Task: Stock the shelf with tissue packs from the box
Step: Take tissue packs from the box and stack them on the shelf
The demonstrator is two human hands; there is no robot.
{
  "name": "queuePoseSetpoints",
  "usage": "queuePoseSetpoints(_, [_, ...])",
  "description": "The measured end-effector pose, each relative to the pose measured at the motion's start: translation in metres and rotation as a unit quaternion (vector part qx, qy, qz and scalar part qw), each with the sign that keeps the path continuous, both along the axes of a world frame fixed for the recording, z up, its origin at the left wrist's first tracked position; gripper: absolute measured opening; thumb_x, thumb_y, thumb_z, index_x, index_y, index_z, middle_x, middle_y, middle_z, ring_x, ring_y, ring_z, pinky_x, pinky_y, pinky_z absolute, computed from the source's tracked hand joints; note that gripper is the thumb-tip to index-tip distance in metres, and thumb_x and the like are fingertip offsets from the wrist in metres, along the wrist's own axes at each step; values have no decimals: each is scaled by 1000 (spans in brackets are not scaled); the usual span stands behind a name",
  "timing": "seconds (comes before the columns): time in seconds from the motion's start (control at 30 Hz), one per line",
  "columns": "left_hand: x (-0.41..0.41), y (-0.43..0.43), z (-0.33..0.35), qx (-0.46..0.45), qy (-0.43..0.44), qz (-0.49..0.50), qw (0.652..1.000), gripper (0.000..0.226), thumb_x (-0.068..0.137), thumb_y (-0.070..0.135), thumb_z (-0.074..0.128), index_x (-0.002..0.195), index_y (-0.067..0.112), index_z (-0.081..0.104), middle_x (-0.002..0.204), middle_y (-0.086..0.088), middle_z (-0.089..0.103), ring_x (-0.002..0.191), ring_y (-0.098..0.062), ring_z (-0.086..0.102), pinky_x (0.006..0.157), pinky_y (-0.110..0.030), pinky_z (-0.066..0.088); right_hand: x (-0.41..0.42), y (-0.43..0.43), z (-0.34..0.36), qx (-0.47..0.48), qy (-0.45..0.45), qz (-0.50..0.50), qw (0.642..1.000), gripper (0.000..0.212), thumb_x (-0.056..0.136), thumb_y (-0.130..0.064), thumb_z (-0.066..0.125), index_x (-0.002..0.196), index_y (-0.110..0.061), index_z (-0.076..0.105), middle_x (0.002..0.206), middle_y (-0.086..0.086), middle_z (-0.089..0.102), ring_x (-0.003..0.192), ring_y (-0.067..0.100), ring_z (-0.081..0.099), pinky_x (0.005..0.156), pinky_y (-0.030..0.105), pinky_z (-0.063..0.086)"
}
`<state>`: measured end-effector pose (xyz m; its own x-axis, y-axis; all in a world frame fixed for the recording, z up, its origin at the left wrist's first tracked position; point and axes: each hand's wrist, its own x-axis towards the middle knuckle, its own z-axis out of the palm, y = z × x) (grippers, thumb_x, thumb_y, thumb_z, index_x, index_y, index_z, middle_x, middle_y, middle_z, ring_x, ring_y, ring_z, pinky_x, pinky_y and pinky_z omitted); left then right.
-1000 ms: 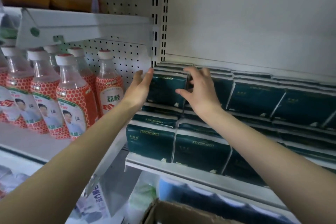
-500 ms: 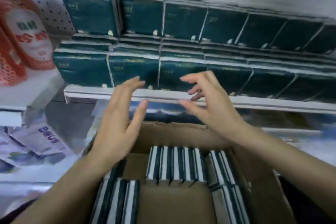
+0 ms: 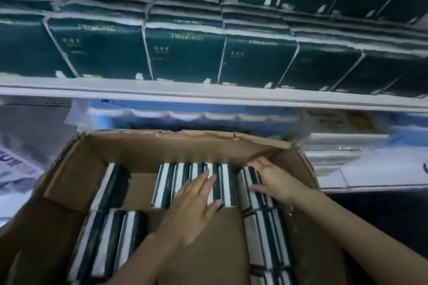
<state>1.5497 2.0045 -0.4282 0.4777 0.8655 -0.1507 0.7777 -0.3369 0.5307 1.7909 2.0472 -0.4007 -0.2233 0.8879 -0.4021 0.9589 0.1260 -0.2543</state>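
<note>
Lowered into box (image 3: 139, 152): left grip (image 3: 192, 210) flat on tissue packs (image 3: 169, 187); right grip (image 3: 275, 182) closure unclear; stocked shelf (image 3: 208, 94) above.

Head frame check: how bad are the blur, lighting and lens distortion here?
Head view: motion blur smears the shelved tissue packs and their lettering. The box interior is dim, yet the left hand and right hand are legible. The wide-angle lens fans the shelved packs outward above the shelf edge.

Blue-white packs (image 3: 185, 116) mid-frame; purple-lettered bag (image 3: 14, 169) far left.
</note>
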Motion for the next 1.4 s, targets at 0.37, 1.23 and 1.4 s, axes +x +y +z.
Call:
queuePoseSetpoints(0.37, [31, 5, -52, 42, 100, -32, 994, 61, 101, 58, 13, 148, 26, 34, 153, 0, 33, 143, -17, 26, 114, -39, 6, 11, 19, -32, -49, 17, 17, 998, 81, 79, -32, 77, 144, -11, 35, 135, 4, 37, 129, 22, 40, 107, 30, 32])
queuePoseSetpoints(1.23, [15, -28, -37, -41, -24, 89, 995, 95, 71, 82, -18, 151, 36, 7, 156, 19, -10, 140, 9, -19, 108, -15, -21, 0, 14, 1, 31, 124, -57, 990, 17, 79, -22, 78, 74, -27, 62, 70, -19, 54, 66, -4, 50, 60, 18, 35])
queuePoseSetpoints(1.4, [11, -38, -9, -86, -90, 132, 983, 70, 88, 67, 10, 150, 37, 13, 156, 22, -3, 143, 3, -5, 114, -23, -3, -6, -3, 27, 97, 58, -20, 993, 20, 80, -33, 74, 70, -34, 57, 74, -18, 50, 79, 5, 46, 65, 26, 32])
